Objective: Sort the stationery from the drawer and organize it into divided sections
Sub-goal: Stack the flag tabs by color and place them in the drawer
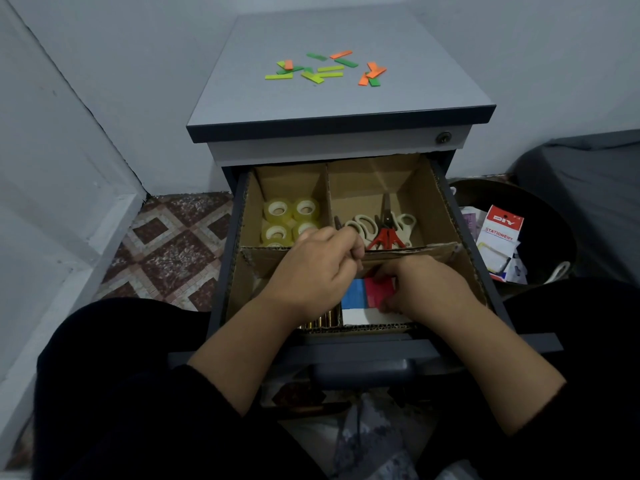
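Note:
The open drawer (481,237) holds a cardboard divider (327,188) with several sections. Several clear tape rolls (291,220) fill the back left section. Scissors (384,226), white-handled and red-handled, lie in the back right section. In the front right section sit blue, red and white sticky-note pads (360,299). My right hand (426,289) pinches the red pad with curled fingers. My left hand (318,268) hovers over the middle divider wall, fingers curled round something small and dark that I cannot make out. Gold-coloured items (320,322) show under my left wrist.
Several green, yellow and orange sticky strips (325,69) lie scattered on the cabinet top (415,95). A dark bin (540,216) with stationery packaging stands to the right. Tiled floor (173,247) and a wall corner lie left. My dark-clothed knees flank the drawer.

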### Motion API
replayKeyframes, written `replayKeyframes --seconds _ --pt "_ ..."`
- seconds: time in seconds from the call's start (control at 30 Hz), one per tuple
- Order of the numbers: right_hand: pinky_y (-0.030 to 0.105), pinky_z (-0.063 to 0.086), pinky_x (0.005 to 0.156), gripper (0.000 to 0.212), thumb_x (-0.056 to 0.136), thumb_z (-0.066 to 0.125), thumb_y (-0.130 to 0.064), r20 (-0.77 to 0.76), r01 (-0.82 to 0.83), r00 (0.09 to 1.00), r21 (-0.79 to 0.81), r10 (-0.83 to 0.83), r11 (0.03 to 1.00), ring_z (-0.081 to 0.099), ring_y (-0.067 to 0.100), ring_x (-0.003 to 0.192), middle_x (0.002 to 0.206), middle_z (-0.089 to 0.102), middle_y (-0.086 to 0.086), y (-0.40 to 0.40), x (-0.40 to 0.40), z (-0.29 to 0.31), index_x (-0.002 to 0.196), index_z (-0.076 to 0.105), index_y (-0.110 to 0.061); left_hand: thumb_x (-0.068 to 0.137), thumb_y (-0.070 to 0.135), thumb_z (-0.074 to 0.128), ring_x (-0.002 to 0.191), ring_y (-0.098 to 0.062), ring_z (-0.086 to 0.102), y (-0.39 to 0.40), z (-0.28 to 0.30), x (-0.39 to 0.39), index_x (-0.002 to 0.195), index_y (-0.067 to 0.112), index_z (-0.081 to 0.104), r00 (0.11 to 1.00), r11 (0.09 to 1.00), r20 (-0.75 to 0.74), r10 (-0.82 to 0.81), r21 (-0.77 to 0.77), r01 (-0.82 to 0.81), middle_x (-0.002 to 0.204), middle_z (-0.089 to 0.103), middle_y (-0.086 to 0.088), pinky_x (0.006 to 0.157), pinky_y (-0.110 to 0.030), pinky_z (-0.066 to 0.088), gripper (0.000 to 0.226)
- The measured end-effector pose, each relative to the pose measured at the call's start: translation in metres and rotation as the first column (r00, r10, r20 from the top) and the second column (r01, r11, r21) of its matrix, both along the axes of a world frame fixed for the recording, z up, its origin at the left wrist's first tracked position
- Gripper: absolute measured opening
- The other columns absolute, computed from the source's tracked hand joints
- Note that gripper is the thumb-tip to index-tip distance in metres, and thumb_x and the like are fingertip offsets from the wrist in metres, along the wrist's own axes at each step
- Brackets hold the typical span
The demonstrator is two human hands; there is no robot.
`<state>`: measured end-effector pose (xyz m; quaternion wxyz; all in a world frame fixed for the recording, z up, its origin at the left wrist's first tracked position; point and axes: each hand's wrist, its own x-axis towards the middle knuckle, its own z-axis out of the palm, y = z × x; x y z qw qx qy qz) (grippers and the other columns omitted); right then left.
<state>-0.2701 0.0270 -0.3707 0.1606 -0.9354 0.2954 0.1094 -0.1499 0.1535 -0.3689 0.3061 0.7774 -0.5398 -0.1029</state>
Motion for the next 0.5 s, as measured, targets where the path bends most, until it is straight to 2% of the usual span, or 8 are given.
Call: replayKeyframes --seconds 0.33,0.5 --pt "0.031 0.050 0.080 0.051 0.074 0.075 -0.034 0.021 0.014 1.000 0.001 -0.014 1.000 0.059 0.018 0.101 0.109 0.063 -0.005 -0.001 0.000 -0.003 0.121 0.059 -0.040 0.084 0.031 0.028 0.096 -0.017 0.049 0.001 0.001 0.001 0.091 0.028 0.050 1.000 1.000 0.002 -0.001 0.011 0.001 0.091 0.060 0.010 0.088 -0.037 0.039 0.024" --pt "0.028 0.049 0.078 0.048 0.073 0.075 -0.025 0.036 0.069 0.997 -0.001 -0.069 0.998 0.060 0.017 0.100 0.100 0.062 -0.007 -0.012 -0.008 0.000 0.116 0.063 -0.042 0.083 0.020 0.034 0.096 -0.016 0.051 0.002 0.006 -0.002 0.094 0.024 0.049 0.997 1.000 -0.074 -0.019 -0.025 0.017 0.093 0.060 0.010 0.083 -0.040 0.045 0.019"
